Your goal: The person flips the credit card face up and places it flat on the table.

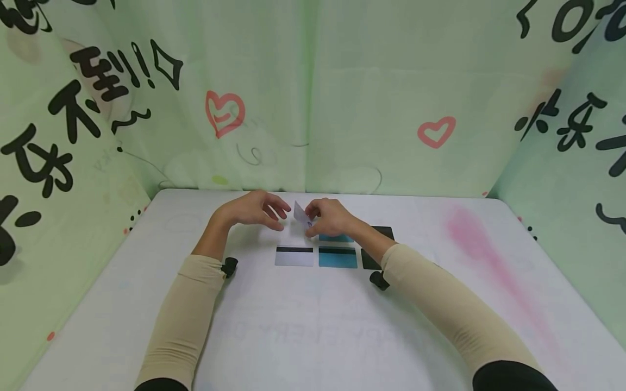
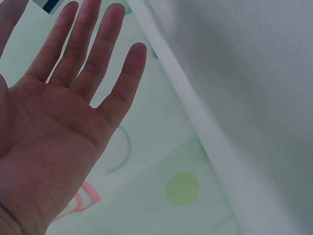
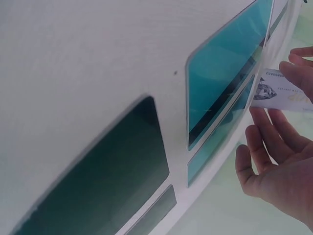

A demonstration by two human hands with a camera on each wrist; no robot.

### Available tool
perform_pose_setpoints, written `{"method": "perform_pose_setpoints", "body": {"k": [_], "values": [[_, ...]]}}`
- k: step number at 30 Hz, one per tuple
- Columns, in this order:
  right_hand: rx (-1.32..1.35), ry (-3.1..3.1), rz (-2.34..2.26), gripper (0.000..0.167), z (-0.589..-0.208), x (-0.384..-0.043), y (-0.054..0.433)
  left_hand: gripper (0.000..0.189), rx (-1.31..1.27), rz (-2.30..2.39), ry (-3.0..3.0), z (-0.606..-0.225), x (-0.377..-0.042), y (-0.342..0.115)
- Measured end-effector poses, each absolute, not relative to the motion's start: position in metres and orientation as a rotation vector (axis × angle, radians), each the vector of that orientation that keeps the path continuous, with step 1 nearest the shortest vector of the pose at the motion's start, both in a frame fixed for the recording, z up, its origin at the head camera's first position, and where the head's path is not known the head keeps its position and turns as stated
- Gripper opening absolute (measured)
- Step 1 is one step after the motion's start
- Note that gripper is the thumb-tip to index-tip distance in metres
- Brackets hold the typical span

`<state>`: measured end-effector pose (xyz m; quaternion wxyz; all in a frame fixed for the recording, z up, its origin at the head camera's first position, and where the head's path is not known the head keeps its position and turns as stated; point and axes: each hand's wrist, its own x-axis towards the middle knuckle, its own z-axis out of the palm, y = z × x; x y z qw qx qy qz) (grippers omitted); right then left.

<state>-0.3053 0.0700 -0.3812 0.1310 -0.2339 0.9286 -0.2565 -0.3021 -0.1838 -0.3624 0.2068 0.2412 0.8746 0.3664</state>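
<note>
My right hand (image 1: 331, 216) pinches a white card (image 1: 299, 213) and holds it tilted up at the back of the table. In the right wrist view the same card (image 3: 281, 92) shows a diamond picture and gold lettering beside the right hand's fingers (image 3: 261, 142). To the left of the card, my left hand (image 1: 258, 209) hovers with relaxed fingers and nothing in it. Its palm (image 2: 54, 115) faces the left wrist camera. In the front row lie a pale card (image 1: 294, 257) with a black stripe, a blue card (image 1: 337, 258) and a black card (image 1: 370, 260).
Behind the front row lie another blue card (image 1: 336, 238) and another black card (image 1: 383, 232), both partly covered by the right hand and forearm. The white table (image 1: 274, 336) has a pink smear (image 1: 479, 244) on the right. Green curtains (image 1: 371, 98) with drawings enclose it.
</note>
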Motion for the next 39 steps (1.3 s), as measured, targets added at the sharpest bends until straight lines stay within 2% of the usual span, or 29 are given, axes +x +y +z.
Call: {"method": "perform_pose_setpoints", "body": {"k": [11, 27, 39], "values": [[-0.696, 2.710, -0.726, 0.052, -0.3795, -0.3037, 0.0675, 0.058, 0.642, 1.047, 2.453, -0.3615, -0.3007, -0.1830], [-0.705, 2.720, -0.739, 0.054, -0.3777, -0.3014, 0.0653, 0.065, 0.646, 1.018, 2.502, -0.3603, -0.2984, -0.1817], [-0.775, 2.729, -0.752, 0.052, -0.3785, -0.2997, 0.0629, 0.059, 0.670, 1.006, 2.517, -0.3603, -0.2987, -0.1802]]}}
